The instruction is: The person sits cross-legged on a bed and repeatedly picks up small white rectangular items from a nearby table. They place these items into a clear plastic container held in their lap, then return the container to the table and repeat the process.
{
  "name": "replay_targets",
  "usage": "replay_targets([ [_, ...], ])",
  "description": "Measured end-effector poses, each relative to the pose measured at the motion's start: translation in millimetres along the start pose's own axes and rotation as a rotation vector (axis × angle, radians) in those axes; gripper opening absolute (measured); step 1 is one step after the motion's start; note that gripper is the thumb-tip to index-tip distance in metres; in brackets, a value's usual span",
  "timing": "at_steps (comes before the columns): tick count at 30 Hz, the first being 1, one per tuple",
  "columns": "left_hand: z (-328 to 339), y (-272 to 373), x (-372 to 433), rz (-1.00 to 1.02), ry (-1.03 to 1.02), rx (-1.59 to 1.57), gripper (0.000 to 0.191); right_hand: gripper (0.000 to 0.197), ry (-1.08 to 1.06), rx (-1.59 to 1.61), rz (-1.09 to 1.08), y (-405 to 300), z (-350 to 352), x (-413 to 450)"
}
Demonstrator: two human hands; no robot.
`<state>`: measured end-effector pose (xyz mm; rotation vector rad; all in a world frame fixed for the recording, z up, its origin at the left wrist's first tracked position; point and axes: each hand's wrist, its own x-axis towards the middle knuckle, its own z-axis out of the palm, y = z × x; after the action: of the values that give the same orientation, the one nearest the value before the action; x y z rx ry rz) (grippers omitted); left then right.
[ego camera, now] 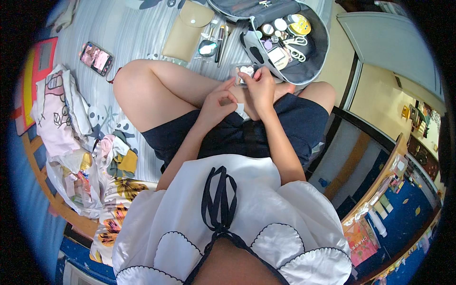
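My right hand (262, 89) grips a small clear plastic case (234, 71) above my crossed legs, its thumb over the front. White pieces (246, 70) show in or on the case, too small to name. My left hand (216, 107) is just left of it, with one finger stretched towards the case. The left thumb and index finger curl into a ring; whether something tiny is pinched between them is unclear. Beside those fingertips a small white sheet (241, 109) lies against my lap.
Ahead stands an open round-ended cosmetic bag (322, 53) holding jars, white-handled scissors (296, 41) and a yellow round tin (301, 25). A beige snap pouch (185, 34) and brushes (220, 41) lie beside it. Left are a phone (96, 58), folded clothes (57, 110) and a plastic bag (73, 188).
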<state>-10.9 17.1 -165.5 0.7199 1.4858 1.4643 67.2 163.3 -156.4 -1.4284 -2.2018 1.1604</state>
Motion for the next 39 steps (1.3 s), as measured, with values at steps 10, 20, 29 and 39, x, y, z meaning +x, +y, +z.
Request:
replay_targets([
  [10,15.9,28.0,-2.3,-0.266,0.178,-0.31,0.004,0.039,-0.071,0.044,-0.004,8.7,-19.1,-11.3],
  [20,32.2,39.1,-4.7,-0.305,0.249,-0.285,0.007,0.029,-0.352,0.623,0.012,48.0,-27.1,1.6],
  [29,121.7,61.2,7.9,-0.281,-0.025,-0.178,0.006,0.012,-0.448,0.985,0.161,62.8,-144.0,-79.7],
  [39,153.6,61.2,12.9,-0.343,-0.082,0.059,0.017,0.005,0.852,1.026,0.879,410.5,-227.6,-169.3],
])
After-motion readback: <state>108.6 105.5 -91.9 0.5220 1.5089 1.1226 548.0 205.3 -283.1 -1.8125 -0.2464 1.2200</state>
